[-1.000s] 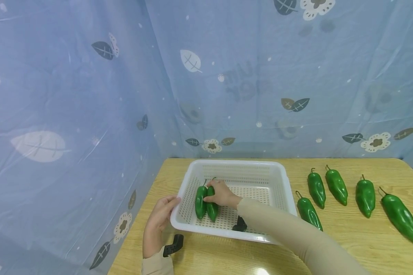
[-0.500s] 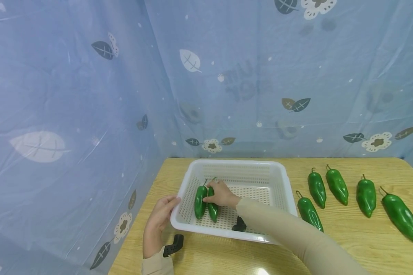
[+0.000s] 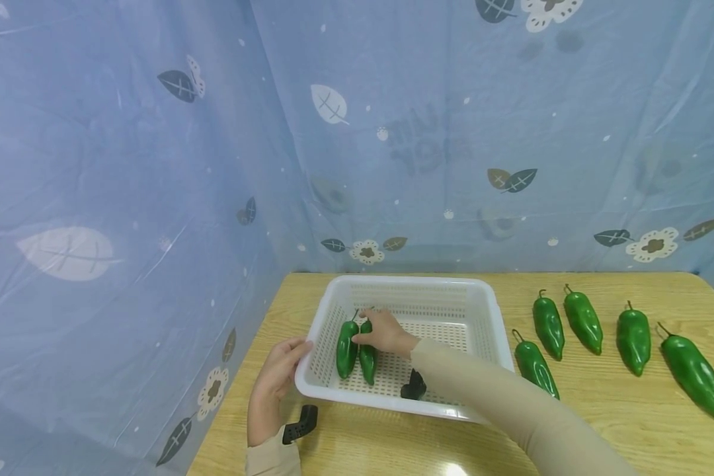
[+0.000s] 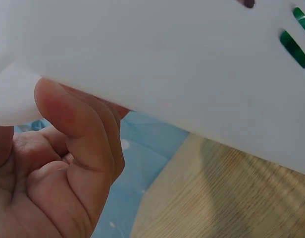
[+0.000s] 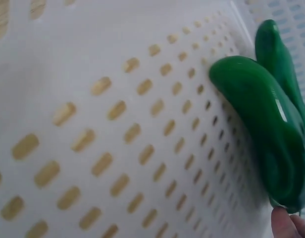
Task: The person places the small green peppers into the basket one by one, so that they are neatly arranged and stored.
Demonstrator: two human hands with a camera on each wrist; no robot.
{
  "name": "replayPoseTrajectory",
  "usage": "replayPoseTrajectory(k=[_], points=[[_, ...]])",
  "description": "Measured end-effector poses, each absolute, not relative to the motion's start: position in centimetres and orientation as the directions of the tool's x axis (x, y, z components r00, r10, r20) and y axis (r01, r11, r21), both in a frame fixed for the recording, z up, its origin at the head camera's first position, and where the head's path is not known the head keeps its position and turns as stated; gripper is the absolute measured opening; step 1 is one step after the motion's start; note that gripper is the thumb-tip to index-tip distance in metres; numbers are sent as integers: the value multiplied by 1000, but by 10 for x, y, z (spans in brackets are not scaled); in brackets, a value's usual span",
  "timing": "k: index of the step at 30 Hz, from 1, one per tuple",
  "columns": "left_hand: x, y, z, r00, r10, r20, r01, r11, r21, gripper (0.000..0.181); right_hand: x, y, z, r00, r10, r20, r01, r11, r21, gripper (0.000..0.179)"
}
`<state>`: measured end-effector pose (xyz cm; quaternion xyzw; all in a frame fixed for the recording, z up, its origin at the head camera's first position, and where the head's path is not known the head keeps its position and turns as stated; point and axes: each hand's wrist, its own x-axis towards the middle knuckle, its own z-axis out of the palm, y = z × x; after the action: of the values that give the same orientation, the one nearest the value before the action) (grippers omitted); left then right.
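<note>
My left hand (image 3: 282, 367) grips the left rim of a white plastic basket (image 3: 387, 403), its fingers bent up against the basket's underside in the left wrist view. Two green peppers lie side by side at the basket's left end. My right hand (image 3: 383, 332) reaches inside, thumb and fingers spread over the upper part of the right pepper (image 3: 367, 363). The left pepper (image 3: 346, 350) lies just beside the thumb. In the right wrist view, fingertips (image 5: 283, 225) show right at the near end of the closer pepper (image 5: 261, 109).
Several green peppers lie on the wooden table (image 3: 601, 410) right of the basket, the nearest pepper (image 3: 535, 365) close to its wall. A blue patterned curtain (image 3: 393, 165) hangs behind and at the left. Black wrist mounts (image 3: 300, 424) show on the arms.
My right hand has shifted slightly right, its fingers spread a little wider above the right pepper. Both peppers in the basket and my left hand stay nearly in place.
</note>
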<state>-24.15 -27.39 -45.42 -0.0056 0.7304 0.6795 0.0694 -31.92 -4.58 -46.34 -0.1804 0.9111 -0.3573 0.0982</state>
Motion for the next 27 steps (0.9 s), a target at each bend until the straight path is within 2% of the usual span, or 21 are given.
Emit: replayPoseTrajectory(k=[5, 10, 18, 27], points=[[-241, -274, -454, -989, 94, -110, -104, 64, 992, 45, -320, -39, -454, -919, -391, -43, -240, 644, -727, 63], [-241, -275, -455, -989, 103, -109, -102, 71, 992, 46, -324, -32, -446, -931, -366, 10, -263, 650, -713, 57], [-242, -277, -458, -991, 93, -96, -90, 69, 994, 44, -325, -20, -429, -941, -337, -7, -216, 618, -756, 65], [-243, -276, -458, -990, 105, -95, -88, 73, 993, 44, -329, -3, -420, -947, -321, 1, -201, 590, -782, 65]])
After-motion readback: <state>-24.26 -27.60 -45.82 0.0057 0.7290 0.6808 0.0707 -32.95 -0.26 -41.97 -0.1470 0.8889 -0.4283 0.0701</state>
